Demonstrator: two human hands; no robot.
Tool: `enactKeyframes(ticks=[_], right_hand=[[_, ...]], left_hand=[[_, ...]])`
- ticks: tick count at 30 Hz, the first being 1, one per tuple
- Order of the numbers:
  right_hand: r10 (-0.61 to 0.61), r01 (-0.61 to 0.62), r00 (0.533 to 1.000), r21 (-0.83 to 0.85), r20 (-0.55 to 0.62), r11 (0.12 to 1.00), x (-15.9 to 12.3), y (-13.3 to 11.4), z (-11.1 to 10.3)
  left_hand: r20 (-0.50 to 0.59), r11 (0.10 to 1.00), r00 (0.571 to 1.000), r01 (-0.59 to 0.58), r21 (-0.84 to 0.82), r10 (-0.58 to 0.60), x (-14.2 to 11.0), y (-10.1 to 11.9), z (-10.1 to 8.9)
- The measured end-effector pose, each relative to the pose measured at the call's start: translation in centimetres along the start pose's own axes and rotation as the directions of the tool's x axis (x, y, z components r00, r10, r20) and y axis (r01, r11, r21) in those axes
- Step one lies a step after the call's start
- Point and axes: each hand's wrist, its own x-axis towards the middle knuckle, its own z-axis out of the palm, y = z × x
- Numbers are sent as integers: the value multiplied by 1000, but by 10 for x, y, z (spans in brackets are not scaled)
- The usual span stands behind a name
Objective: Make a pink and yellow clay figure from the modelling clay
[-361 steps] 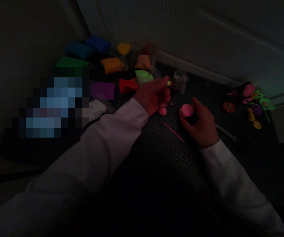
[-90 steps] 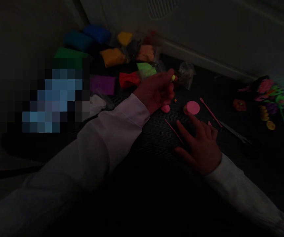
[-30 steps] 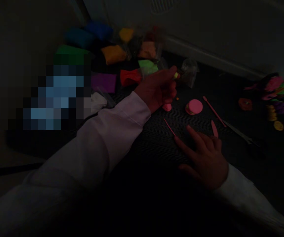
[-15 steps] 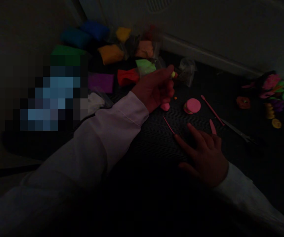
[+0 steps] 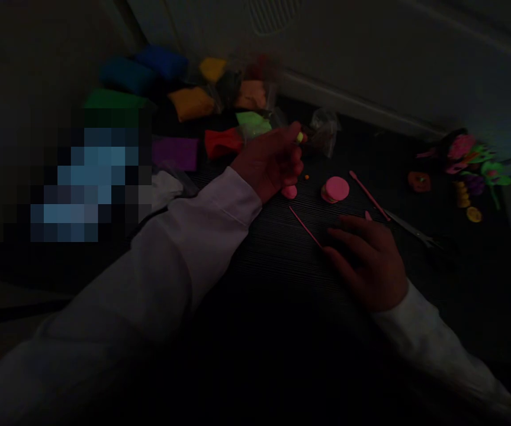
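My left hand (image 5: 277, 160) is closed, thumb and fingers pinching a small yellow-and-red clay piece (image 5: 300, 136). Beneath its fingers lies a pink clay lump (image 5: 289, 191), with a tiny orange ball (image 5: 307, 177) just to the right. My right hand (image 5: 366, 260) hovers low over the table, fingers bent but apart. Its nearest fingertip meets the lower end of a thin pink stick (image 5: 304, 225); I cannot tell whether it grips it. Beyond it sits a round pink-topped container or clay piece (image 5: 337, 189), and a pink modelling tool (image 5: 370, 196) lies to its right.
Scissors (image 5: 415, 232) and a partly hidden pink blade-like tool (image 5: 368, 215) lie right of my right hand. Clay flowers (image 5: 462, 147) and a yellow disc (image 5: 474, 214) are at far right. Bags of coloured clay (image 5: 190, 103) fill the back left, beside a pixelated screen (image 5: 90, 177).
My right hand has left the round pink piece and come down to the thin stick's lower end, its fingers drawing closer together. The left hand keeps its pinch. The view has shifted slightly.
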Motion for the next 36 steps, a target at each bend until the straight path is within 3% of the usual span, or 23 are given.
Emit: enactKeyframes(ticks=[5,17,25,32,36], right_hand=[[91,-92,996,78,12,993,13,-15,9],[155,-156,985,4,80,988,31,-30,11],[94,-95,991,13,96,995,31,-28,5],[-76,88,978,-50,194,995,25,-25,-3],[-38,47,984,-47,173,998,18,-18,-2]], left_hand=[[-14,1000,1000,-1,24,1,0,0,0],[-9,1000,1000,-14,-5,14,1,-1,-2],[-9,1000,1000,-5,-14,5,1,-1,-1],[3,1000,1000,-9,-27,9,1,-2,-1],[1,1000,1000,-19,-10,19,2,-2,-2]])
